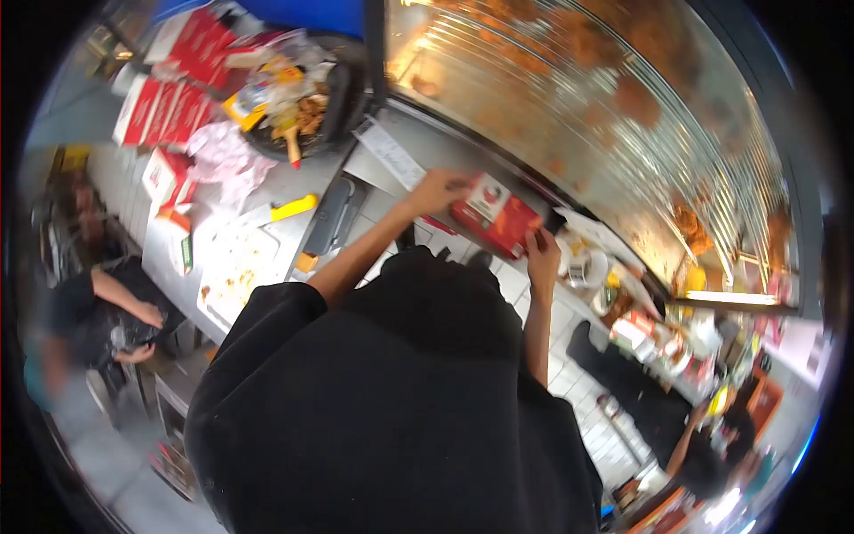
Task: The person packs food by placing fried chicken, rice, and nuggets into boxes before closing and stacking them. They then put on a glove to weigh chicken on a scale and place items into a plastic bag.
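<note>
I hold a red and white carton box (pixel 495 219) between both hands, just above the edge of the steel counter (pixel 294 182). My left hand (pixel 439 190) grips its upper left end, near the white flap. My right hand (pixel 543 253) holds its lower right corner. Both forearms are bare and reach out from my black shirt. The inside of the box is hidden.
A glass warming case with fried pieces (pixel 587 98) runs along the right. On the counter are stacked red boxes (pixel 165 107), a black tray of food scraps (pixel 298 107), a paper slip (pixel 391 153) and a yellow-handled tool (pixel 294 207). One person in black (pixel 107 311) stands left, another (pixel 703 445) lower right.
</note>
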`<act>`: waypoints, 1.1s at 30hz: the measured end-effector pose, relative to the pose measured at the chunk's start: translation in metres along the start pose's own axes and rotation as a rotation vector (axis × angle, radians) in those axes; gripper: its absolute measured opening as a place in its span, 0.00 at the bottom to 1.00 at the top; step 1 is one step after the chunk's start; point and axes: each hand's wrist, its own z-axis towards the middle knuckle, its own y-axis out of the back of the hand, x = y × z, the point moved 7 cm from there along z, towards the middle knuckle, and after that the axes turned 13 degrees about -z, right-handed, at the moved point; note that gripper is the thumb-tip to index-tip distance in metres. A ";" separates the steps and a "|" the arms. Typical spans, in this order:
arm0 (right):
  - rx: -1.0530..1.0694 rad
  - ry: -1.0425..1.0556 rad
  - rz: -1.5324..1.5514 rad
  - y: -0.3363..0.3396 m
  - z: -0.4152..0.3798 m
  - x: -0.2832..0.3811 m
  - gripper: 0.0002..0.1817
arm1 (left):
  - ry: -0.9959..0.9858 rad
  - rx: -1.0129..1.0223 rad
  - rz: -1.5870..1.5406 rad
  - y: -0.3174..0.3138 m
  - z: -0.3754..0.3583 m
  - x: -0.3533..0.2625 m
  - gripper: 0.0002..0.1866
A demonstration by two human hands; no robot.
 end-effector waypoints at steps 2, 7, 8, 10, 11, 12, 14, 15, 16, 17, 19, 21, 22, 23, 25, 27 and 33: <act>-0.047 0.088 0.088 -0.001 -0.014 0.015 0.30 | -0.089 -0.005 0.094 -0.010 -0.016 -0.004 0.24; 0.018 0.381 -0.324 -0.003 -0.043 0.048 0.30 | -0.159 0.061 0.335 -0.020 -0.046 -0.011 0.26; -0.026 0.511 -0.433 -0.001 -0.047 0.055 0.29 | -0.252 0.123 0.382 -0.023 -0.052 -0.022 0.25; -0.043 0.560 -0.484 0.000 -0.050 0.055 0.27 | -0.346 0.219 0.331 -0.027 -0.063 -0.026 0.26; -0.014 0.513 -0.431 -0.001 -0.049 0.051 0.26 | -0.354 0.191 0.320 -0.025 -0.065 -0.021 0.26; -0.015 0.556 -0.421 -0.003 -0.048 0.045 0.27 | -0.326 0.208 0.353 -0.025 -0.066 -0.010 0.26; -0.021 0.615 -0.498 0.000 -0.046 0.050 0.28 | -0.282 0.223 0.398 -0.028 -0.068 -0.003 0.26; -0.044 0.659 -0.560 0.000 -0.048 0.052 0.30 | -0.280 0.210 0.392 -0.027 -0.067 0.000 0.26; -0.087 0.744 -0.555 0.003 -0.055 0.073 0.31 | -0.428 0.157 0.549 -0.028 -0.066 -0.005 0.26; -0.078 0.752 -0.554 0.004 -0.053 0.072 0.31 | -0.575 0.102 0.714 -0.028 -0.067 -0.014 0.27; -0.039 0.732 -0.523 0.010 -0.043 0.066 0.30 | -0.595 0.081 0.739 -0.025 -0.061 -0.017 0.27; -0.089 0.780 -0.473 0.015 -0.033 0.075 0.24 | -0.620 0.063 0.764 -0.025 -0.056 -0.036 0.27; -0.166 0.748 -0.455 0.025 -0.023 0.076 0.22 | -0.436 -0.001 0.623 -0.019 -0.049 -0.042 0.27; -0.248 0.714 -0.433 0.030 -0.017 0.078 0.19 | -0.257 -0.058 0.483 -0.014 -0.042 -0.045 0.26; -0.282 0.664 -0.361 0.031 -0.017 0.110 0.15 | -0.343 -0.192 0.348 -0.014 -0.034 -0.064 0.24; -0.266 0.460 -0.253 0.038 -0.007 0.116 0.14 | -0.357 -0.455 0.237 -0.001 -0.031 -0.069 0.23; -0.236 0.457 -0.201 0.038 0.009 0.103 0.14 | -0.370 -0.235 0.124 0.001 -0.017 -0.058 0.15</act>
